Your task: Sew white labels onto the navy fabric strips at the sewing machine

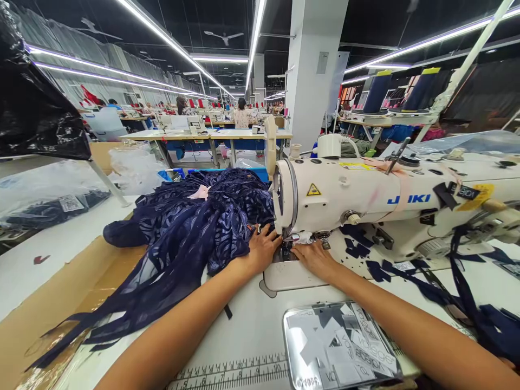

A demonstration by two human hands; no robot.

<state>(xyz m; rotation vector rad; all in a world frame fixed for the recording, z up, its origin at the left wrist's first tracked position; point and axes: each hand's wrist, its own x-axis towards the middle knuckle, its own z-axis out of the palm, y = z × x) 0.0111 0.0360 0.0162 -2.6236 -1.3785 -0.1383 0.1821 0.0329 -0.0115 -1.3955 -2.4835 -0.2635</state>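
My left hand (pixel 263 249) lies against the right edge of a heap of navy lace garments (pixel 227 227), just left of the needle area. Its fingers are spread and point toward the machine. From the other side my right hand (pixel 316 259) reaches to the presser foot (pixel 286 250), with fingers drawn together at the tips. Whatever lies between those fingertips is too small and dark to make out. Both hands rest by the needle end of a white JUKI sewing machine (pixel 341 187). Long navy straps trail from the heap toward the front left.
A clear-topped tin of labels (pixel 341 346) sits in front of my right forearm, beside a printed ruler (pixel 235 374). Navy scraps (pixel 377 271) lie under the machine arm. Cardboard (pixel 81 292) borders the left side. Two navy thread cones (pixel 377 92) stand behind. People work farther back.
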